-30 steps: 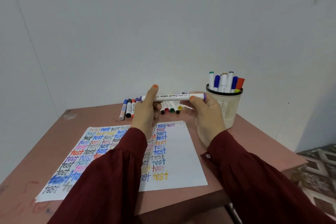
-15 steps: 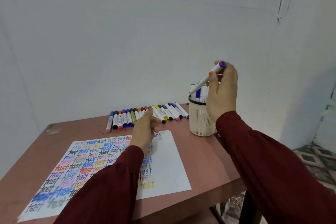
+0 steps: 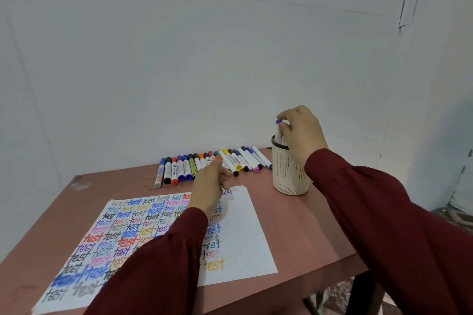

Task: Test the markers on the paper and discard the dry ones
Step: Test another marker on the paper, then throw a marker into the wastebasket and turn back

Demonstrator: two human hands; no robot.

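White wall behind a reddish bench [image 3: 307,225]. Paper [image 3: 245,233], front left, covered in coloured "test" words. Row of markers [image 3: 184,166] along the back edge. Cup [image 3: 289,176] at the back right corner. Right hand [image 3: 302,133] pinches purple-capped marker [image 3: 278,133], upright, lower end inside cup. Left hand [image 3: 207,186] above paper, fingers loosely curled, holding nothing.

My right hand [image 3: 303,133] covers most of the marker [image 3: 278,133], whose lower end is out of sight inside the cup [image 3: 289,176]. My left sleeve [image 3: 163,263] and left hand [image 3: 208,186] hide the middle of the paper [image 3: 243,233]. Print on the row of markers [image 3: 179,167] beyond my left hand is too small to read.
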